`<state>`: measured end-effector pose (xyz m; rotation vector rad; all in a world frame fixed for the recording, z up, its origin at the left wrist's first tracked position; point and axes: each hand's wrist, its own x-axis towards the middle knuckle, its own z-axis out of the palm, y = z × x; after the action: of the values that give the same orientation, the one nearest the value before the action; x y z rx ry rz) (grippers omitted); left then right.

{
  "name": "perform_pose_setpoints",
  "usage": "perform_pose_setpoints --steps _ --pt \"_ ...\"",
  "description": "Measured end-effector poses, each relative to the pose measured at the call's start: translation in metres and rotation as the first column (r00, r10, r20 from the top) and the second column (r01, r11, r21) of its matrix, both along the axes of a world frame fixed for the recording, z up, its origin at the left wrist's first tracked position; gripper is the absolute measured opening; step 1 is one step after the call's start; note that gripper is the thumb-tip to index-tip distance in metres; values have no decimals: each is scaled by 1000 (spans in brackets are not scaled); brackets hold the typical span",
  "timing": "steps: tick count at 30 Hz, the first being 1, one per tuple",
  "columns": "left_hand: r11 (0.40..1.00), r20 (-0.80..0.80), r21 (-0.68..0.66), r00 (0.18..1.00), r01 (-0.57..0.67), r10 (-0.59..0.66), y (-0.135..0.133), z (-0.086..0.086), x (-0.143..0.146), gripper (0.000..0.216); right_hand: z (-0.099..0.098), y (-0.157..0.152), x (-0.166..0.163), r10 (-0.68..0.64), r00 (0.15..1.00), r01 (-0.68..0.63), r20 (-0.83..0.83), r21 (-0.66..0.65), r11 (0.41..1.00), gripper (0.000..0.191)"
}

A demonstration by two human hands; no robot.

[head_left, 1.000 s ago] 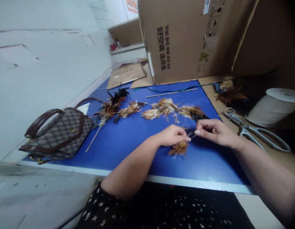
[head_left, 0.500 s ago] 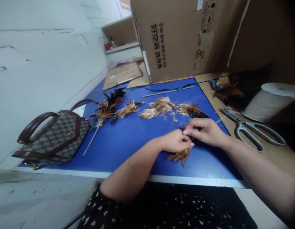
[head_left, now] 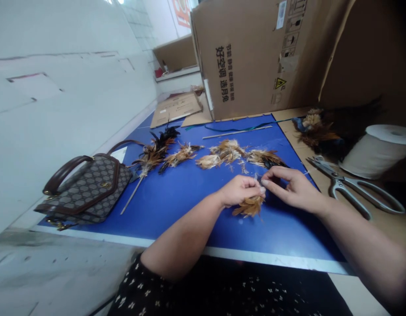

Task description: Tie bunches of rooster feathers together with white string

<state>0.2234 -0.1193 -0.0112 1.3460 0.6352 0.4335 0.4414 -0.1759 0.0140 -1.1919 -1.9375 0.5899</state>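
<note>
Your left hand (head_left: 238, 190) grips the brown feather bunch (head_left: 249, 207); your right hand (head_left: 292, 188), pinching what seems a clear strip (head_left: 256, 177), has eased rightward off the left, work seemingly unfinished.

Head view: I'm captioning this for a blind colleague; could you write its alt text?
A person's left hand holds a bunch of brown feathers over a blue tabletop, with the right hand close beside it. More feather bunches lie beyond; a patterned handbag sits at left, scissors and a pale spool at right.
</note>
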Motion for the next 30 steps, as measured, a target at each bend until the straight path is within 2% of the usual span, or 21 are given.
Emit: perform_pose_setpoints --steps 5,11,19,21,26,30 --pt "1000 27 12 999 -24 24 0 -1 1 57 -5 1 -3 -53 997 53 -61 0 999 27" --pt "983 109 -14 977 -182 183 6 -5 2 58 -1 -2 -5 -1 998 7 -62 84 996 21" --pt "987 169 -56 973 -151 159 8 -7 2 50 -1 -2 -5 70 997 -67 -29 112 992 17" --pt "985 174 -52 970 -164 170 8 -6 2 49 -2 -1 -4 70 997 -67 -33 93 993 18" --pt "987 183 -38 970 -155 160 7 -4 2 43 -4 2 -2 -41 993 39 -114 -27 999 28" --pt "991 191 -44 973 -124 130 5 -3 1 42 -3 5 -3 25 975 -67 -222 -186 980 41"
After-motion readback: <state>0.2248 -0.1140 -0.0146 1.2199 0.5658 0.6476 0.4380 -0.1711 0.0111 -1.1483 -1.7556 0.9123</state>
